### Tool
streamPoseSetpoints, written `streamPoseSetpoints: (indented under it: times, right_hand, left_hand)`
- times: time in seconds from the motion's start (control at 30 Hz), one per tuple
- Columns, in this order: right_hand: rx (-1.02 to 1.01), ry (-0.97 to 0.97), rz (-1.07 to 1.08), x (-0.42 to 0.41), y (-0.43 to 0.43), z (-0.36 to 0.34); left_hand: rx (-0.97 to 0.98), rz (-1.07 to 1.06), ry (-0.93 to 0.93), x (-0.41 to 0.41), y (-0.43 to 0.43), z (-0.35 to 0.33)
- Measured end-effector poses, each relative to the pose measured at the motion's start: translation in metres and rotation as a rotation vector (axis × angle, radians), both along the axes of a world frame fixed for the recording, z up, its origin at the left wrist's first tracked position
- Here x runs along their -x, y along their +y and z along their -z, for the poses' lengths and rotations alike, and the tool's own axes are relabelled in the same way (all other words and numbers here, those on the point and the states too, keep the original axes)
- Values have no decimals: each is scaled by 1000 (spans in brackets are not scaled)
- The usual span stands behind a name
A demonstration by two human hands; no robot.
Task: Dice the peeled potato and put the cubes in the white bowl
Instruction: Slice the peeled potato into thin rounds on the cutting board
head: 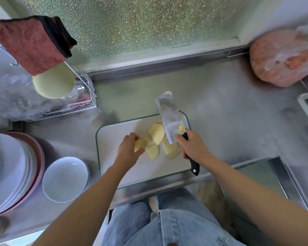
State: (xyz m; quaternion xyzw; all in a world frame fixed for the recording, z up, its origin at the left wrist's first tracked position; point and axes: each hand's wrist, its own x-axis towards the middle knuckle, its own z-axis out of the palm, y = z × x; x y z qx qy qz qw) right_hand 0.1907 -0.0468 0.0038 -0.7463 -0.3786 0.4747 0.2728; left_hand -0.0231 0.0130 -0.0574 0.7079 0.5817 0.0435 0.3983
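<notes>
A white cutting board [117, 135] with a green rim lies on the steel counter. Several pale yellow potato slices [156, 133] lie on it near the middle. My left hand [127, 148] grips one potato piece [140, 143] at the slices' left side. My right hand [192, 145] holds the black handle of a cleaver [167, 118], whose wide blade stands over the slices' right side, pointing away from me. The white bowl [65, 178] sits to the left of the board, with nothing plainly visible inside.
A stack of plates [12, 171] stands at the far left beside the bowl. A wire rack [82, 105] with a green lid and glassware is behind it. A bagged orange lump [281, 57] sits at the back right. The counter's front edge runs just below the board.
</notes>
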Motion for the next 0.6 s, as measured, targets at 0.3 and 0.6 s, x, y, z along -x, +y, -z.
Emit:
streamPoseSetpoints:
  times: [0.3,0.6]
  right_hand:
    - [18,-40,48,-18,-9,7]
    - [42,-63,84,-34,-22,15]
  left_hand:
    - [-47,207,123,-36,-27,0]
    - [-8,95,142,-45,-31,2]
